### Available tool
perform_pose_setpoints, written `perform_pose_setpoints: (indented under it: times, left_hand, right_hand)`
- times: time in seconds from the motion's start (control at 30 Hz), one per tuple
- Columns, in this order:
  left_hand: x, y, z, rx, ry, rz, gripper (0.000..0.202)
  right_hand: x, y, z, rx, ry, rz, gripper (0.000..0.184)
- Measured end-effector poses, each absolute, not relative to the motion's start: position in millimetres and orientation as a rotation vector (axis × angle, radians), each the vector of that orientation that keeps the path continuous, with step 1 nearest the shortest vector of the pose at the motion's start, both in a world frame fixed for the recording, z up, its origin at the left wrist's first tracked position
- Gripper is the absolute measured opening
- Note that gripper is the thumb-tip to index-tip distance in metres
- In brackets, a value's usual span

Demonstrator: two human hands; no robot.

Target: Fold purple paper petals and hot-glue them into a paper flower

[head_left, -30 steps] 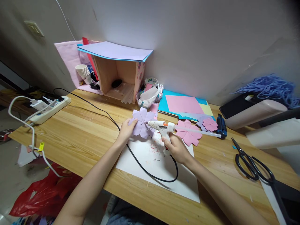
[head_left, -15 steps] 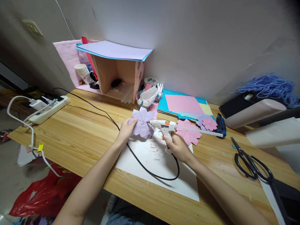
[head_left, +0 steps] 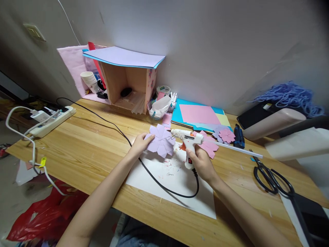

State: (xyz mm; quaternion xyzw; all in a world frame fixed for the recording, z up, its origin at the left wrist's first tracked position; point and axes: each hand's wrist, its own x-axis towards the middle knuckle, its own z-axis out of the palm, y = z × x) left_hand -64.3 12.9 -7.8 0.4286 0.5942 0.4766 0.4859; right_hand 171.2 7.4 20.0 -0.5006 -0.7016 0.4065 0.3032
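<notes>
My left hand (head_left: 142, 145) pinches the left edge of a lilac paper flower (head_left: 161, 141), held above a white sheet (head_left: 154, 183) with reddish and dark marks. Around the grip of a white glue gun (head_left: 187, 136) my right hand (head_left: 203, 164) is closed. The gun's nozzle points left, just off the flower's right petals. A long translucent glue stick (head_left: 236, 148) juts out of the gun's rear. Behind the gun lies a pink paper flower (head_left: 209, 147), partly hidden. A smaller pink flower (head_left: 226, 136) rests on lilac petals further right.
Black-handled scissors (head_left: 269, 176) lie at the right. The gun's black cable (head_left: 154, 178) loops over the sheet and runs left toward a power strip (head_left: 52, 121). At the back stand an open box (head_left: 128, 85) and stacked coloured paper (head_left: 200, 114).
The glue gun has moved right, its nozzle drawing away from the flower's centre. My left hand has shifted the lilac flower slightly right and down, turning it a little.
</notes>
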Motion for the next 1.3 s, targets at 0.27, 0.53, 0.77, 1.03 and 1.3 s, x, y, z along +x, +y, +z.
perform_pose_setpoints:
  times: [0.27,0.53,0.77,1.03,1.3]
  left_hand:
    - [-74,2,-4,1.226,1.714,1.224,0.037]
    - [-120,-69,40,1.344,1.845,1.247,0.037]
    - [-173,-86,25,1.489,2.197,1.174,0.034]
    - [-210,-64,-25,1.504,2.305,1.146,0.026]
    - [-215,-52,-30,1.619,2.343,1.071,0.028]
  right_hand:
    - [144,-3,55,-1.108,-1.626,1.347,0.047]
    - [20,13,40,-0.809,-1.570,1.693,0.038]
    - [-88,10,3,-0.993,-1.706,1.291,0.035]
    - [-135,24,-11,-1.253,-1.836,1.060,0.038]
    - [-150,41,-6,-1.371,-1.910,1.089,0.042]
